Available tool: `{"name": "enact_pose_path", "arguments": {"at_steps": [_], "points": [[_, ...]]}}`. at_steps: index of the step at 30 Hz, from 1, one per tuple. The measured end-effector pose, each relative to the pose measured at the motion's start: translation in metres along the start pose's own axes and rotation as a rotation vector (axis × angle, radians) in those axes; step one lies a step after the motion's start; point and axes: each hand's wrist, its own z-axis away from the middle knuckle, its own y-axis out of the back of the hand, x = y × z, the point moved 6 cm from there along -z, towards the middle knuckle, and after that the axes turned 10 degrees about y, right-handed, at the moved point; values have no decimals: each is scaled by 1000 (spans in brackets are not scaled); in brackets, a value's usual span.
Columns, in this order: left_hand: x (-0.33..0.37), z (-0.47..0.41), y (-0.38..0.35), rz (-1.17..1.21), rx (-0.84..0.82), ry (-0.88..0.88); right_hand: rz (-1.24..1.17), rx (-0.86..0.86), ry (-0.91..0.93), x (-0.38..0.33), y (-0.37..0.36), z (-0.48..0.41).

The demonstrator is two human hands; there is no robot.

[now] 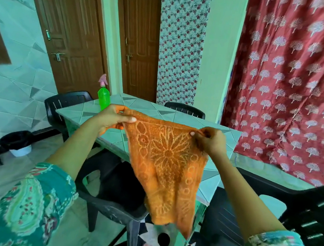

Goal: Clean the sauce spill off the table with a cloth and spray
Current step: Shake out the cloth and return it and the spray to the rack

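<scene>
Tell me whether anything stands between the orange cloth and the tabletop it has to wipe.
Nothing visible does. The left hand and right hand pinch the cloth above the table; the spray bottle stands apart at its far left corner. No spill shows; the cloth hides some tabletop.

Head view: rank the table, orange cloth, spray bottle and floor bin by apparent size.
1. table
2. orange cloth, enlarged by nearness to the camera
3. floor bin and spray bottle: too alike to rank; bin wider, bottle taller
</scene>
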Motion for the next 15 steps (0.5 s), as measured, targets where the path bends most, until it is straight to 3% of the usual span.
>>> {"name": "enact_pose_path", "arguments": {"at_steps": [5,11,15], "points": [[6,-7,10,177,98,30,80,-48,-95,0,0,-3],[15,-14,19,165,213,28,-357,20,-242,-11,-16,-3],[24,-16,18,99,256,12,-578,-93,-237,-34,-20,-11]]}}
